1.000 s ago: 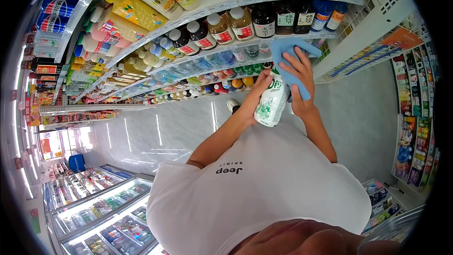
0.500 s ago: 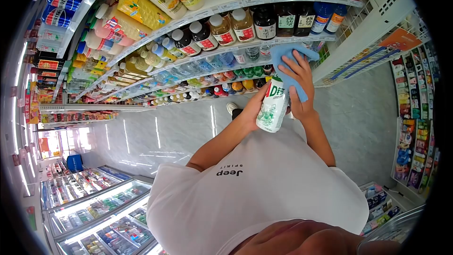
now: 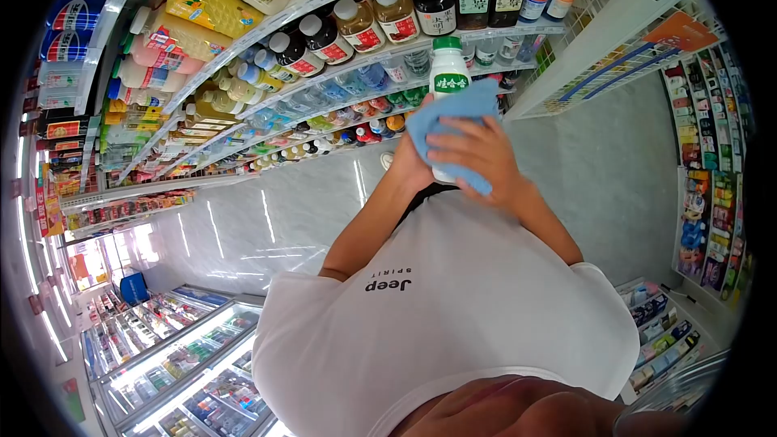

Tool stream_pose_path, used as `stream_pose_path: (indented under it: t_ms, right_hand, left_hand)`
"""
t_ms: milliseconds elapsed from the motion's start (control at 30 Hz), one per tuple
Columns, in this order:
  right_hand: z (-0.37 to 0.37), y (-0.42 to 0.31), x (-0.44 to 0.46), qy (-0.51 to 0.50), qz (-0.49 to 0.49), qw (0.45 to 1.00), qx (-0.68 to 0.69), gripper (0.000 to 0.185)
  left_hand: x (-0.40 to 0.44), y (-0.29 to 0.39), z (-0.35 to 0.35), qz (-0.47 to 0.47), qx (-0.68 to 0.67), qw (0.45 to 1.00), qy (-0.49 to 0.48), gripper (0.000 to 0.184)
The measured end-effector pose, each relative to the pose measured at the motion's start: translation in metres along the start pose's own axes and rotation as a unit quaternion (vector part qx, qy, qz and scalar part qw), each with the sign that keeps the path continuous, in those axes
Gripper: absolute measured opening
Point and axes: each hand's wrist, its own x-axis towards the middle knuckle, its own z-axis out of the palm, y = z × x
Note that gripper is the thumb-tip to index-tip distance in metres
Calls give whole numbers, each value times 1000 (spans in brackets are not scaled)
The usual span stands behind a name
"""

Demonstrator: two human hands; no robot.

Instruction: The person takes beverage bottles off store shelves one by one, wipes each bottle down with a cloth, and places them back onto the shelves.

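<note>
A white drink bottle (image 3: 451, 82) with a green cap and green lettering stands upright in front of my chest. My left hand (image 3: 413, 163) is wrapped round its lower left side, its fingers largely hidden behind the cloth. A light blue cloth (image 3: 461, 107) covers the middle of the bottle. On top of that cloth lies my right hand (image 3: 479, 154), fingers bent over it and pressing it against the bottle; it is slightly blurred. The bottle's bottom end shows just below the cloth.
Curved drink shelves (image 3: 340, 73) hold rows of bottles ahead and to the left. A white perforated rack side (image 3: 595, 48) rises at the right. Packaged goods (image 3: 700, 186) line the far right, and glass-topped freezers (image 3: 174, 356) stand at lower left.
The bottle has turned and risen, so its cap and another side of its label now show. My right hand has brought the cloth down and left across the bottle's front.
</note>
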Motion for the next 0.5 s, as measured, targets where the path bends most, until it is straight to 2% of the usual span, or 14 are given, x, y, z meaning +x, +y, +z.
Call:
stream_pose_path:
  t_ms: [33,100,167,267,300,333,400,500]
  right_hand:
    - [-3,2,8,34,15,999,-18,32]
    - [-12,8,26,100,43,992,-57,29]
    - [-20,17,27,126,54,991,2,27]
    - [-51,1,20,151,48,986,46,25]
    - [-72,-10,17,83,41,992,91,24]
    - [-92,-23,19,14,31,990,135,23]
    - [-110,-69,31,48,-42,996,70,21]
    - [-118,-89,44,-15,-194,969,153,29]
  left_hand:
    - [-4,-5,4,28,38,997,59,55]
    - [-3,-10,12,32,45,996,67,46]
    - [0,-17,14,64,66,993,78,43]
    - [2,-13,9,42,65,995,62,42]
    - [3,-12,7,39,73,995,58,44]
    - [3,-11,17,49,61,992,99,45]
    - [5,-5,16,63,85,990,92,46]
    - [11,2,12,98,105,985,100,46]
